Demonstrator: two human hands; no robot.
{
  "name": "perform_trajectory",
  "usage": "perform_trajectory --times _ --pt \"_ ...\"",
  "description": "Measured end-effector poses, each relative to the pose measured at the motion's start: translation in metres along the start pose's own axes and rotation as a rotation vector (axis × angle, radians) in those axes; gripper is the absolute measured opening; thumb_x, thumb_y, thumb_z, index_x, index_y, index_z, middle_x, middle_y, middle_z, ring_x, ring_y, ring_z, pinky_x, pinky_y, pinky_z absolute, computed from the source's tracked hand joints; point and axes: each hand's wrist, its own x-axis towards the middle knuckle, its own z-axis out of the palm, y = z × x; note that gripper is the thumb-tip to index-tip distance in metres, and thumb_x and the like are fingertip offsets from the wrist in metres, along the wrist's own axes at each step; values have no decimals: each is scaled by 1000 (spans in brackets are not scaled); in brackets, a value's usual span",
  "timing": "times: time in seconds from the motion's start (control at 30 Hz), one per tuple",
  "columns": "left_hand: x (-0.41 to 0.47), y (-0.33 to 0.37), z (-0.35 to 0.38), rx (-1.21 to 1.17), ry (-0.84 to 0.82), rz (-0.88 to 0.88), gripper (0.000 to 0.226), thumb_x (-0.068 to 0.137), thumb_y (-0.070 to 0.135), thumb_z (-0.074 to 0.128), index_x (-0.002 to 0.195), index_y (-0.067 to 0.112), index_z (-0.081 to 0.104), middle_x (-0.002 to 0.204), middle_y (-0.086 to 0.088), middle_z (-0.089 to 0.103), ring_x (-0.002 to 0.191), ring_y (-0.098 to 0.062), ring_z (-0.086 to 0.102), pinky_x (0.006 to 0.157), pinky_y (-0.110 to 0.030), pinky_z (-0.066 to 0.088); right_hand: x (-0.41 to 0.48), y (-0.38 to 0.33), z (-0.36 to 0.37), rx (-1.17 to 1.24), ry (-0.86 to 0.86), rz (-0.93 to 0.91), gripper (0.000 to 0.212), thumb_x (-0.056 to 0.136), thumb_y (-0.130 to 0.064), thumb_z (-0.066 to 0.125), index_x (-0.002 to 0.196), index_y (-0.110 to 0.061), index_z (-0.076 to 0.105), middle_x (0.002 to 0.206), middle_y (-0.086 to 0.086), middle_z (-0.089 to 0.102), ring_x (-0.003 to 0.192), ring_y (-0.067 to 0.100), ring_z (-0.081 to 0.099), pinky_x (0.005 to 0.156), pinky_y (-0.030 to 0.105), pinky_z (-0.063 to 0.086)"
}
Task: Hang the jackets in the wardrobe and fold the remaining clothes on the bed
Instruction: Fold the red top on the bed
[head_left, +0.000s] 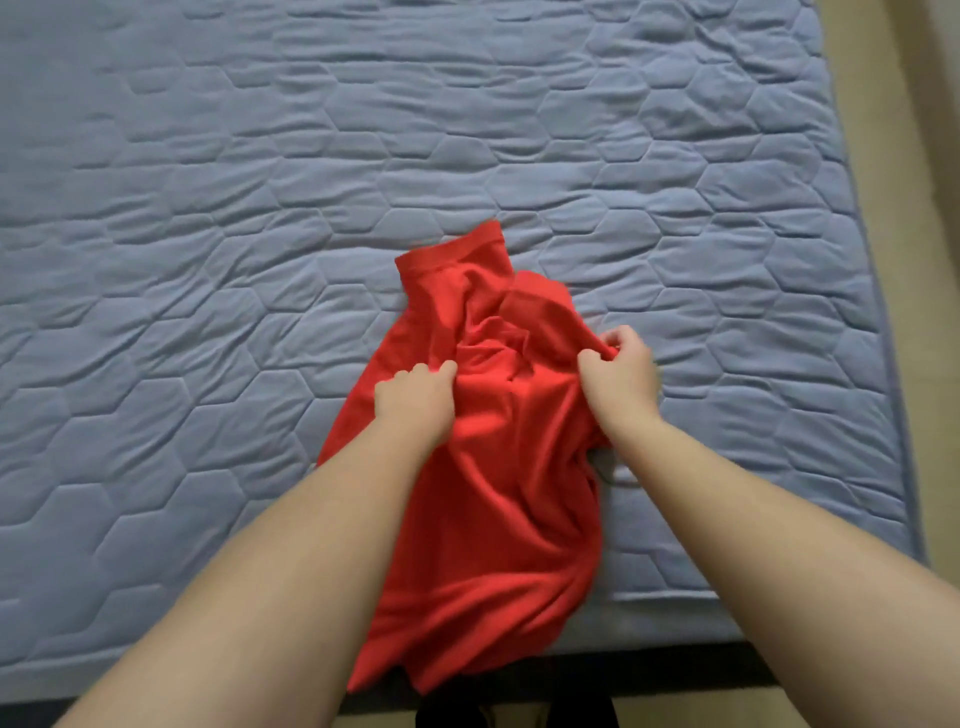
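Observation:
A crumpled red garment (493, 467) lies on the blue quilted bed (260, 208), bunched up with its lower end hanging over the bed's near edge. A banded hem or sleeve end points away from me at the top. My left hand (415, 402) grips a fold of the red cloth on its left side, fingers curled into the fabric. My right hand (621, 371) pinches the cloth's right edge between thumb and fingers. Both forearms reach in from the bottom of the view.
The blue mattress cover spreads wide to the left and far side. The bed's right edge (883, 312) borders a beige floor (924, 156). A dark bed frame (649, 670) runs along the near edge.

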Motion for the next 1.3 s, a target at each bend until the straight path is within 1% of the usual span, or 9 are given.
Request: perform_trajectory --times 0.07,0.2,0.27,0.4,0.5,0.77,1.13,1.2,1.3 --pt "-8 3 3 117 -84 -19 40 93 12 37 132 19 44 128 -9 55 117 -29 55 90 -38 45 1 42 -40 -167 65 223 9 81 -11 55 90 -11 55 92 16 65 94 36 58 72 32 35" --pt "-16 15 -27 354 -272 48 38 87 17 48 123 14 59 128 -5 59 114 -25 59 91 -41 51 -18 105 -105 -737 -276 633 56 86 -19 58 135 -1 40 137 25 45 125 38 46 100 40 40" --pt "-9 25 -44 315 -107 136 33 87 18 48 117 14 62 123 -7 61 111 -26 61 86 -37 51 -17 101 -112 -781 -126 483 60 80 -21 64 133 -7 38 138 20 42 126 37 43 100 45 38" --pt "20 58 -58 108 405 407 24 84 9 46 106 13 56 110 -9 56 105 -31 54 77 -41 42 4 67 -78 -650 -73 -259 51 79 -20 61 128 -12 48 131 11 50 121 30 46 97 43 36" --pt "38 76 -49 206 206 524 39 86 5 45 123 19 48 123 -6 52 115 -28 52 81 -38 40 12 54 -36 -722 -414 -412 35 93 -31 48 124 -17 50 126 8 53 119 27 49 97 42 38" --pt "11 22 -30 679 -250 147 48 78 41 63 122 23 56 129 -1 57 120 -23 53 99 -46 35 19 58 -52 -869 -871 -203 57 84 -44 64 130 -13 51 131 8 57 119 25 53 92 26 40" --pt "-100 -52 -77 -19 627 452 29 89 31 45 95 10 63 88 -13 66 68 -39 64 50 -41 47 -27 18 -149 -884 -66 -461 18 91 -22 50 106 -14 58 93 22 68 88 41 62 65 39 35" --pt "-116 -55 -77 66 471 461 37 88 32 49 120 14 54 112 -9 58 90 -34 63 63 -44 53 -43 14 -154 -981 -150 -427 31 86 -15 51 117 -18 49 103 16 67 98 34 63 74 38 40" --pt "-121 -64 -58 179 -207 253 68 86 43 57 143 21 29 145 -6 34 127 -28 43 101 -39 41 -56 18 -152 -1150 -558 -125 41 85 -23 54 124 -21 42 125 7 58 117 26 56 93 38 41"
